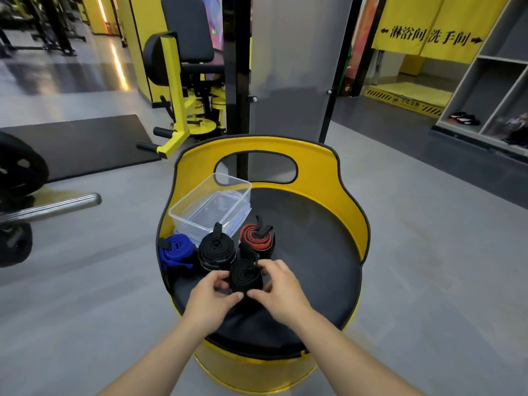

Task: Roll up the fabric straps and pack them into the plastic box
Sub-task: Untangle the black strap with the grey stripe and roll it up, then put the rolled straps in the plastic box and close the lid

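My left hand and right hand both pinch a rolled black strap near the seat's front edge. Three rolled straps, blue, black and red-black, stand beyond it. The clear plastic box sits at the left rear.

Four rolled straps — two black, one blue, one red-black — one plastic box.

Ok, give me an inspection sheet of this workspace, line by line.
Surface: round black seat of a yellow barrel chair.
Job's things: clear plastic box, empty, at the back left; blue roll, black roll and red-and-black roll standing before it.
Clutter: nothing seen.
Hands: left hand and right hand pinch a fourth black strap roll.
Cables: nothing seen.
Surroundings: yellow gym machine, barbell, shelf.
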